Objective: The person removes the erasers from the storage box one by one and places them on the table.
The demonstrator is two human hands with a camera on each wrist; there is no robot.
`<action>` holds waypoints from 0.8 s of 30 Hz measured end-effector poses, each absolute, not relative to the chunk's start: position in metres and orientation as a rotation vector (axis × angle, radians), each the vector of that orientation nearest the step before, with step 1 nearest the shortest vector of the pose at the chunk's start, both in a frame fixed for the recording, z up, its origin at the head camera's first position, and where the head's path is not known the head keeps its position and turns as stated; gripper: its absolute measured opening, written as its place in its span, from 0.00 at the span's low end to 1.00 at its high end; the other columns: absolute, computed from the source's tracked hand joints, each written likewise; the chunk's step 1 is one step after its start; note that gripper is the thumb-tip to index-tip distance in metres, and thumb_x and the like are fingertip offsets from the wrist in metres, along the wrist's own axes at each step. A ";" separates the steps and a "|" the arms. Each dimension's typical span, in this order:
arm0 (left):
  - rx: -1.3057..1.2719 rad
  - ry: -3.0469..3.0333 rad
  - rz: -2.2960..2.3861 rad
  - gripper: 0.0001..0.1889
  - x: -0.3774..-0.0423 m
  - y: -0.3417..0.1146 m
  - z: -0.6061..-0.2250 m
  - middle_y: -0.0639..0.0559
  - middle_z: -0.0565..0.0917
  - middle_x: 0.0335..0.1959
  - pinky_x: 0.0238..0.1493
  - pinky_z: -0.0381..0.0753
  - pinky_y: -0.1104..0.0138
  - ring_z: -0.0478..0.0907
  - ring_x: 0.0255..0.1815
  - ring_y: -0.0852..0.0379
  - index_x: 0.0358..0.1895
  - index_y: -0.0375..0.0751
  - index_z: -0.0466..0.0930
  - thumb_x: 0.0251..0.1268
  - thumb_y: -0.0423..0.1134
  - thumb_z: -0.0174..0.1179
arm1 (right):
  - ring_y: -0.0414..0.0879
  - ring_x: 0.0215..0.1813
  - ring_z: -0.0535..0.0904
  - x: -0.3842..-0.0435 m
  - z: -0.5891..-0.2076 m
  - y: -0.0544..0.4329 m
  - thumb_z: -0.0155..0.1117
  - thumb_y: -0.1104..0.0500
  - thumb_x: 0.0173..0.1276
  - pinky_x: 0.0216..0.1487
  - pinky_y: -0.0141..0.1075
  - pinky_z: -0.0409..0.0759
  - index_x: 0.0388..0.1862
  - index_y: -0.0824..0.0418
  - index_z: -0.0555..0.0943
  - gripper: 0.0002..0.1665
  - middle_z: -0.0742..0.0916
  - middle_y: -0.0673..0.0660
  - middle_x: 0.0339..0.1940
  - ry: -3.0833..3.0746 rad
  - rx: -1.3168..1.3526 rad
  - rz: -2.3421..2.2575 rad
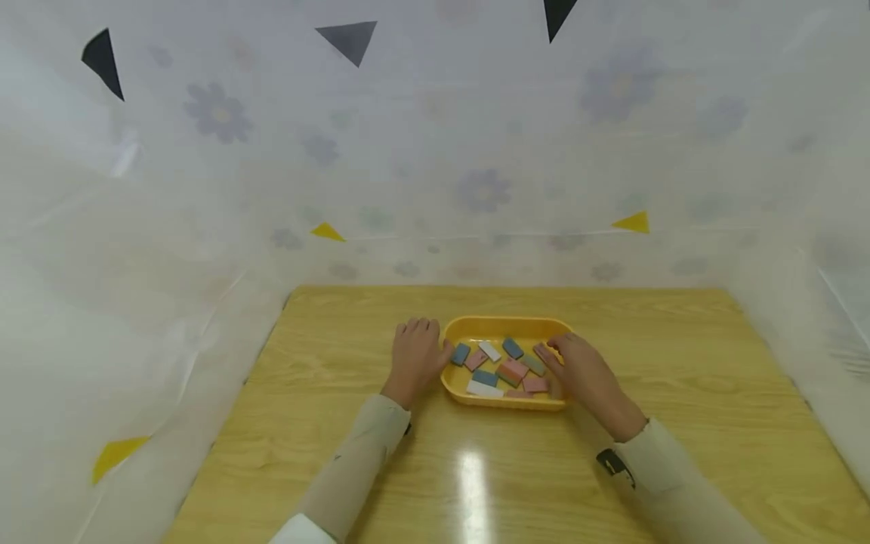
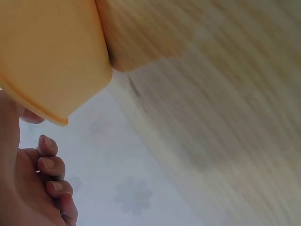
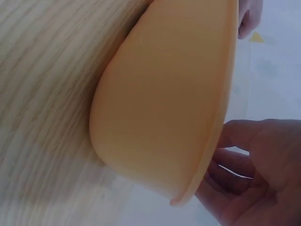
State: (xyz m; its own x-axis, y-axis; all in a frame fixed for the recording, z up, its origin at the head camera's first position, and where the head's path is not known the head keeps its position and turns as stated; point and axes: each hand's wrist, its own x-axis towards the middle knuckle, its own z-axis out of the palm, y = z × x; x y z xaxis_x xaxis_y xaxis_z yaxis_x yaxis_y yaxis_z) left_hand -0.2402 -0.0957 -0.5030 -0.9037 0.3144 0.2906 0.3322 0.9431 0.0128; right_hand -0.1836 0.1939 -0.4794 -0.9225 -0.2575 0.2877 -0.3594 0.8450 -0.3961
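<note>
A yellow oval tray [image 1: 503,403] holds several small rectangular blocks in pink, blue, white and green; a white block [image 1: 485,389] lies near its front wall. At the tray's left end is my left hand [image 1: 416,355], its thumb at the rim. In the left wrist view the other fingers [image 2: 51,165] curl loosely beside the tray with nothing in them. My right hand [image 1: 590,374] reaches over the right rim, thumb and fingers down among the blocks. In the right wrist view the tray wall hides those fingertips, so whether they pinch a block is unclear.
The tray stands on a wood-grain table [image 1: 326,461], towards its far edge. White flower-patterned sheeting [image 1: 421,151] rises behind the table and along both sides, with black, grey and yellow triangles on it.
</note>
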 end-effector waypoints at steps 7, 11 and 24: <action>-0.479 -2.825 -0.081 0.15 -0.241 -0.090 -0.504 0.50 0.76 0.30 0.37 0.66 0.59 0.72 0.36 0.51 0.33 0.43 0.74 0.64 0.50 0.45 | 0.56 0.35 0.77 -0.187 -0.485 0.183 0.58 0.61 0.66 0.37 0.47 0.77 0.39 0.71 0.79 0.11 0.80 0.63 0.34 -2.894 0.425 0.646; -0.451 -2.837 -0.081 0.15 -0.241 -0.093 -0.506 0.51 0.75 0.28 0.35 0.64 0.60 0.70 0.33 0.52 0.30 0.44 0.72 0.64 0.50 0.44 | 0.51 0.27 0.74 -0.189 -0.489 0.177 0.56 0.63 0.67 0.29 0.42 0.76 0.29 0.69 0.77 0.10 0.76 0.60 0.25 -2.906 0.411 0.586; -0.442 -2.879 -0.111 0.16 -0.243 -0.093 -0.512 0.52 0.74 0.27 0.35 0.63 0.60 0.69 0.32 0.52 0.26 0.46 0.71 0.64 0.50 0.42 | 0.52 0.28 0.75 -0.195 -0.504 0.170 0.57 0.64 0.66 0.31 0.44 0.77 0.21 0.65 0.75 0.12 0.76 0.59 0.22 -2.999 0.291 0.425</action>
